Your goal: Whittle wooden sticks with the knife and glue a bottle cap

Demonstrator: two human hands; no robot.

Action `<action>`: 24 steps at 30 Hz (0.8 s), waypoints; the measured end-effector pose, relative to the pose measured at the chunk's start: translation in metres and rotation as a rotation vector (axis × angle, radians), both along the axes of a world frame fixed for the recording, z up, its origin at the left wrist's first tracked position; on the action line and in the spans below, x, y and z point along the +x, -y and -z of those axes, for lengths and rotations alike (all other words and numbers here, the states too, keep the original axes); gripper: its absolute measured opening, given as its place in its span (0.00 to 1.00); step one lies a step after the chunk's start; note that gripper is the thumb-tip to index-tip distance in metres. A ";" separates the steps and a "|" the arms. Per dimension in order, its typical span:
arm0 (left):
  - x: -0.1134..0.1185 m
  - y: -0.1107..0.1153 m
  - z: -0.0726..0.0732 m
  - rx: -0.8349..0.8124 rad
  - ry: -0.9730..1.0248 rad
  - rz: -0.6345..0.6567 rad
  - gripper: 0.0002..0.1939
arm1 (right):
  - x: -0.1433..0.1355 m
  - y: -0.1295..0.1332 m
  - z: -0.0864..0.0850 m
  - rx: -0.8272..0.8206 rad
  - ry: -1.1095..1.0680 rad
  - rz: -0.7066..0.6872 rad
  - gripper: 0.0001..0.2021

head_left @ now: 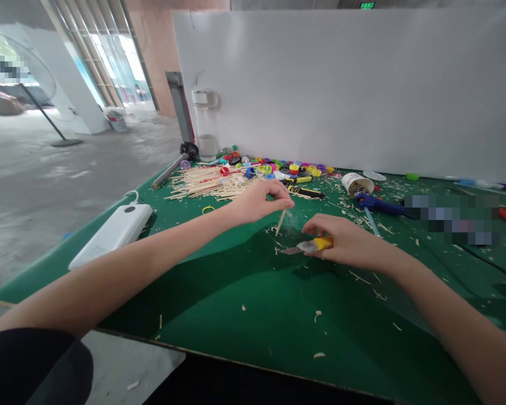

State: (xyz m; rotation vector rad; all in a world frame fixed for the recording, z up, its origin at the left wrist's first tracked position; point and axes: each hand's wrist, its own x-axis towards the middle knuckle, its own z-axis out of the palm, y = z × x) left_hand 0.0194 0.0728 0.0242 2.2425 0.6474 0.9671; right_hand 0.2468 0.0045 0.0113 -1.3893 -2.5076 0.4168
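My left hand [263, 201] pinches the upper end of a short wooden stick [280, 222], which slants down to the green tabletop. Just right of it, my right hand [339, 239] is closed around a yellow utility knife [322, 243]. The knife's blade [292, 250] points left, low over the table near the stick's lower end, and does not appear to touch it. Pale wood shavings lie about the blade and the stick. Behind my left hand is a loose pile of wooden sticks [202, 183].
Colourful bottle caps [274, 166] and another utility knife [306, 192] lie behind my hands. A tipped paper cup [356, 184] and a blue glue gun [379, 205] are to the right. A white power bank [112, 235] lies left; a clear bottle [206, 126] stands by the white panel.
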 end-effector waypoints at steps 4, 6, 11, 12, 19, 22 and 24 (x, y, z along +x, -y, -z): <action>0.000 -0.001 0.001 -0.037 0.014 -0.023 0.09 | -0.001 -0.003 0.004 0.070 0.023 0.043 0.14; -0.001 -0.001 0.002 -0.051 0.022 -0.023 0.10 | -0.001 -0.004 0.007 0.114 0.051 0.045 0.14; -0.002 -0.002 0.002 -0.073 0.050 0.003 0.10 | 0.000 -0.007 0.014 0.236 0.077 -0.045 0.12; -0.002 -0.002 0.002 -0.080 0.052 0.003 0.10 | 0.000 -0.007 0.016 0.261 0.088 -0.050 0.12; -0.002 0.000 0.002 -0.149 0.021 -0.009 0.10 | 0.004 -0.015 0.025 0.297 0.138 -0.031 0.12; -0.002 0.000 0.002 -0.178 -0.003 -0.016 0.10 | 0.004 -0.017 0.025 0.275 0.113 -0.013 0.12; -0.002 -0.001 0.002 -0.205 -0.009 -0.032 0.11 | 0.004 -0.016 0.023 0.255 0.091 -0.010 0.12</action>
